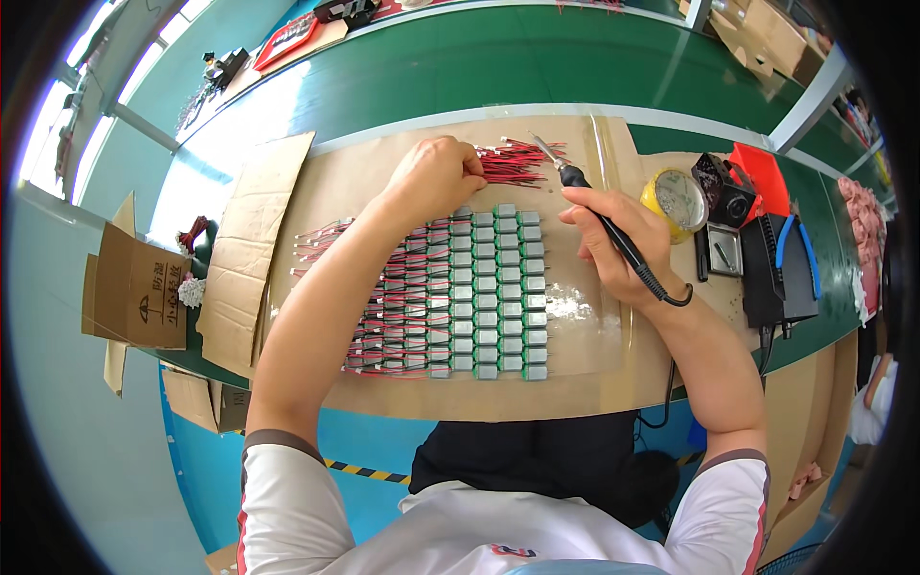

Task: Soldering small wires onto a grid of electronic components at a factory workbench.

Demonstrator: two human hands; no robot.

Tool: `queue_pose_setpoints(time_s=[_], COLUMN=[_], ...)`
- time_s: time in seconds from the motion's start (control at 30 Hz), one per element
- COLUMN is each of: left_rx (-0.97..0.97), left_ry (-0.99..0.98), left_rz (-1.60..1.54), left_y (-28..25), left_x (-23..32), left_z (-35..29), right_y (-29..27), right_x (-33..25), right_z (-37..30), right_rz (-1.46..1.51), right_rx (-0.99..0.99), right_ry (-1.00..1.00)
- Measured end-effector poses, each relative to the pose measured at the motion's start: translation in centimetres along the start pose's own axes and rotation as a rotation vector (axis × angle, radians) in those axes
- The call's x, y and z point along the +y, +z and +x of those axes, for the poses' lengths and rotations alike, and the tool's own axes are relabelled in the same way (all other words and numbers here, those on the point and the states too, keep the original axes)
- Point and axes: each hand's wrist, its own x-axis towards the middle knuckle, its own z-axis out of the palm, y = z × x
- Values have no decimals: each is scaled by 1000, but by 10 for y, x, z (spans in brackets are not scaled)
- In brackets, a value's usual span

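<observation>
My right hand (pixel 628 240) is wrapped round a soldering iron (pixel 621 240), its metal tip pointing up and left toward a pile of red and black wires (pixel 517 161). At the left end of that pile, my left hand (pixel 436 177) has its fingers curled closed against the wires; what lies between the fingertips is hidden. Nearer me, small grey and green motor-like parts (pixel 486 287) lie in tidy rows. Red and black leads (pixel 383 307) with small white connectors run from the left rows, partly under my left forearm.
Brown cardboard (pixel 575 374) covers the work area on a green table (pixel 479 72). To the right are a yellow tape roll (pixel 677 203), a black soldering station (pixel 778 273), a small metal tray (pixel 724 251) and blue-handled pliers (pixel 813 259). A cardboard flap (pixel 251 249) and box (pixel 139 292) stand left.
</observation>
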Motion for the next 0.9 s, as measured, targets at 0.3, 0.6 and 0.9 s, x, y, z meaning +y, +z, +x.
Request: queue_pose_setpoints(time_s=[0.3,0.6,0.9], left_rx=[120,96,-78], left_ry=[89,-39,-123], left_rz=[56,-202,-494], left_y=[3,-26,-15], left_x=[-5,33,63], left_z=[-4,-44,-84], right_y=[0,2,2], right_x=[-2,-6,-13], right_z=[1,-3,-7], right_rz=[-3,140,536], right_rx=[-8,105,120], right_ry=[14,252,541])
